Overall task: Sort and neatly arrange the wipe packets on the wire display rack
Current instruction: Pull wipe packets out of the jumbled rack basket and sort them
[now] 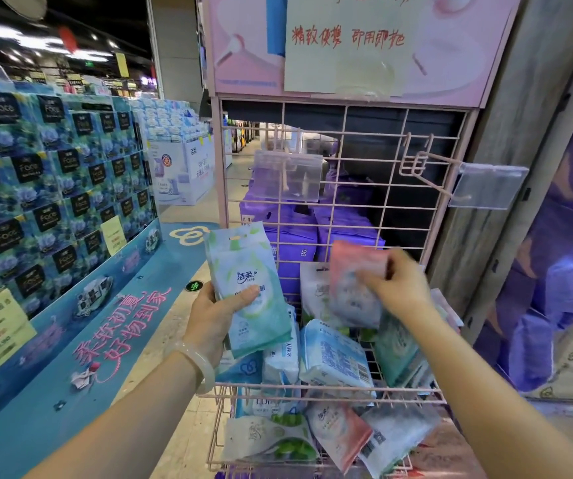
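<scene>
The left hand (221,307) grips a stack of green packets (248,288) just left of the wire basket (312,390), thumb across the front. The right hand (393,283) pinches a pink packet (352,283) above the basket, blurred, so the exact finger hold is unclear. In the basket, blue packets (335,356) and others lie heaped at mixed angles; a lower basket (305,466) holds more. Likely risks: the slick green stack could fan out and slip from a one-handed hold, and dropping the pink one into the heap could tip packets over the basket's low front rim. The empty hooks (426,160) above the basket jut toward the reaching arm.
</scene>
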`<action>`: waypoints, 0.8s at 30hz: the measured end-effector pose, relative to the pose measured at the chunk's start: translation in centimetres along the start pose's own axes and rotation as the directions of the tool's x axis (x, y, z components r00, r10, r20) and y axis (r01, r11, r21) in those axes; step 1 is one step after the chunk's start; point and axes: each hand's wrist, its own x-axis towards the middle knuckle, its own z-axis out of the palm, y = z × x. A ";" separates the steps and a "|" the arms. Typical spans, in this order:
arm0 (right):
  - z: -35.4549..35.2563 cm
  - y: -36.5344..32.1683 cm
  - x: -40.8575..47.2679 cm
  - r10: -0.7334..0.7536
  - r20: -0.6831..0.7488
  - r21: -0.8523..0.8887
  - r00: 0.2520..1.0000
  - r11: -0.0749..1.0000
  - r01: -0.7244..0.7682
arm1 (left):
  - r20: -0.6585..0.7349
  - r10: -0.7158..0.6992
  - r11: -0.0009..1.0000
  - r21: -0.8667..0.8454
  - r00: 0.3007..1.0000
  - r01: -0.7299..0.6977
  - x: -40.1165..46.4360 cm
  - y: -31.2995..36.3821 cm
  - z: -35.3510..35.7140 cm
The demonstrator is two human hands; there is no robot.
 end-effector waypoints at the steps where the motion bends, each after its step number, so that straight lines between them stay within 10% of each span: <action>1: -1.0 -0.5 0.2 0.020 -0.093 0.090 0.995 0.996 -0.012 | -0.005 -0.001 1.000 0.001 1.000 0.001 0.1 0.0 0.1; 7: -5.0 -1.6 -0.3 0.014 -0.177 0.211 0.984 0.977 0.024 | -0.050 -0.029 0.999 0.015 0.998 0.029 0.8 -0.5 0.9; 12: -3.7 -0.1 -3.3 -0.066 -0.124 -0.304 0.990 0.952 0.025 | -0.063 -0.038 0.999 -0.013 0.997 0.037 1.0 -1.0 1.2; 16: -2.1 0.7 -4.6 -0.045 0.062 -0.781 0.997 0.620 0.077 | -0.061 -0.036 0.999 -0.006 0.998 0.035 1.1 -0.9 1.1; 24: -4.5 0.9 -2.4 -0.014 0.060 -0.502 0.998 0.864 0.042 | -0.040 -0.038 0.999 -0.003 0.998 0.038 0.7 -0.8 0.4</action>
